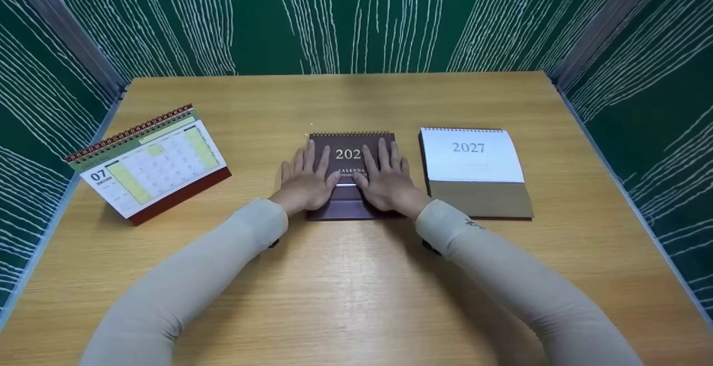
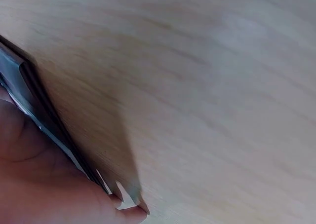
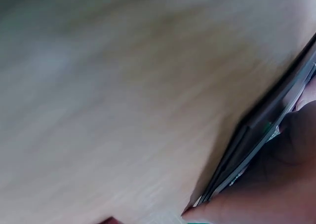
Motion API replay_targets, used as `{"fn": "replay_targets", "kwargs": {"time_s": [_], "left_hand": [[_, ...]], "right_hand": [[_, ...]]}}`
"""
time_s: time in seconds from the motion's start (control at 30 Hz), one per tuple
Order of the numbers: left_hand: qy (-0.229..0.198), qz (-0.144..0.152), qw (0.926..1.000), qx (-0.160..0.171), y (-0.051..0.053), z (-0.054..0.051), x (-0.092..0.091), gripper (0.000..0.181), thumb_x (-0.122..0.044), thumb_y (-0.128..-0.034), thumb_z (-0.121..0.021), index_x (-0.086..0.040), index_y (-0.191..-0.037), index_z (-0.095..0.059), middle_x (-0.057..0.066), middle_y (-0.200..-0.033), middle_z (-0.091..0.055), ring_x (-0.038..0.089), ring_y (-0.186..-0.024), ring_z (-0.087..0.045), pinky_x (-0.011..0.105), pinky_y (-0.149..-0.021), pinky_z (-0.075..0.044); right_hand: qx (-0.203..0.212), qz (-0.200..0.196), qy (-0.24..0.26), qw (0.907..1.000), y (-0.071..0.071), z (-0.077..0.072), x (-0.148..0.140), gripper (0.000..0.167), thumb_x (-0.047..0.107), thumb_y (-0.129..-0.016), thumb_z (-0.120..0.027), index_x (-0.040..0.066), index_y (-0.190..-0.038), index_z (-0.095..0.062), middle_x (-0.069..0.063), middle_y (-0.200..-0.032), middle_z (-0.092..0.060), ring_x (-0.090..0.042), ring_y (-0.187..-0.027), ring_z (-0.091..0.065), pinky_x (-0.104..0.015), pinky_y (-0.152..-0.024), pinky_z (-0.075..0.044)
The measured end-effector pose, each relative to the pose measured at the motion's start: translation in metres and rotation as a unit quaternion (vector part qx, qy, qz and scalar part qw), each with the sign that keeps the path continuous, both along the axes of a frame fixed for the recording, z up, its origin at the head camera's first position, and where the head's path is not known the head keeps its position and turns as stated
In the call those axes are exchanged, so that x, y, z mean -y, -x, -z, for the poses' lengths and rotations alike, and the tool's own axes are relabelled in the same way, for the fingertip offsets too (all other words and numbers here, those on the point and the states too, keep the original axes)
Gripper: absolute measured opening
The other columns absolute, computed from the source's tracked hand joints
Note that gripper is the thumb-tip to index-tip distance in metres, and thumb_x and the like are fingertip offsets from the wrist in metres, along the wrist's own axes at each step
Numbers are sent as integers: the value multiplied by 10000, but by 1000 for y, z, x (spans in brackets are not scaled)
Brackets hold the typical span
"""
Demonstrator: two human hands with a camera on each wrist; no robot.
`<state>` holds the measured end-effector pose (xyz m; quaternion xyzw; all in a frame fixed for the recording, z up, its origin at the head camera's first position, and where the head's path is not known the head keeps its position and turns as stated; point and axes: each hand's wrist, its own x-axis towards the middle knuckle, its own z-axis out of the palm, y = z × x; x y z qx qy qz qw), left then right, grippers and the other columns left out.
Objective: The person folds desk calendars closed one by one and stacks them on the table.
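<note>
The left hand (image 1: 305,186) and right hand (image 1: 388,185) rest spread, fingers straight, on a dark calendar (image 1: 348,157) mid-surface (image 1: 345,293). Three calendars in all: the dark one lies between a green-topped calendar (image 1: 159,162), left, and a white calendar (image 1: 473,157), right.

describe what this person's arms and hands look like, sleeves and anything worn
The left sleeve and right sleeve are long, light greyish beige, ending in cuffs at the wrists. The right one has a small dark marking near its cuff, too small to read. A dark item peeks from under each cuff. The left hand and right hand wear no gloves.
</note>
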<state>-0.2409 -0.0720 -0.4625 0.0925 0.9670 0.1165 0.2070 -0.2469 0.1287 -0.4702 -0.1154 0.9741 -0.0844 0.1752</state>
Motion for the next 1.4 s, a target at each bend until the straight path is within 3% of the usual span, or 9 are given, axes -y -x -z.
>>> {"fn": "replay_targets", "kwargs": {"time_s": [0.3, 0.47, 0.73, 1.1, 1.4], "left_hand": [[-217, -57, 9997, -23, -10, -12, -1, 711, -530, -1137, -187, -219, -1708, 99, 115, -1738, 282, 365, -1618, 186, 642, -1276, 93], [-52, -71, 9998, 164, -6, -9, -1, 716, -561, -1126, -143, -247, -1689, 169, 79, -1713, 351, 334, -1604, 243, 633, -1268, 132], [99, -80, 9997, 184, 0, -2, 0, 721, -587, -1116, -127, -266, -1679, 189, 73, -1700, 372, 330, -1597, 257, 642, -1266, 120], [-18, -63, 10000, 60, -11, -20, -3, 717, -541, -1136, -184, -215, -1707, 102, 121, -1741, 269, 356, -1619, 181, 648, -1277, 78], [-93, -60, 9992, 381, -6, -20, -2, 723, -549, -1129, -174, -230, -1701, 133, 90, -1728, 312, 340, -1610, 224, 634, -1273, 113]], "right_hand": [[139, 31, -54, 9999, 1, 1, 0, 766, 620, -1106, -133, 219, -1693, 151, -172, -1714, 300, -401, -1558, 316, -627, -1279, 84], [152, 43, -78, 9998, -1, -1, 2, 760, 606, -1111, -140, 216, -1696, 146, -174, -1720, 292, -392, -1564, 311, -623, -1285, 76], [158, 62, -175, 9997, -2, -6, 6, 754, 597, -1111, -131, 205, -1700, 131, -177, -1721, 286, -399, -1572, 291, -616, -1285, 86], [133, -4, -448, 9989, 3, -3, 5, 763, 616, -1102, -105, 204, -1696, 137, -194, -1725, 256, -413, -1575, 269, -626, -1290, 44], [246, -34, -555, 9982, 5, -3, 4, 762, 618, -1099, -88, 205, -1689, 161, -192, -1720, 271, -409, -1573, 276, -627, -1294, 26]]}}
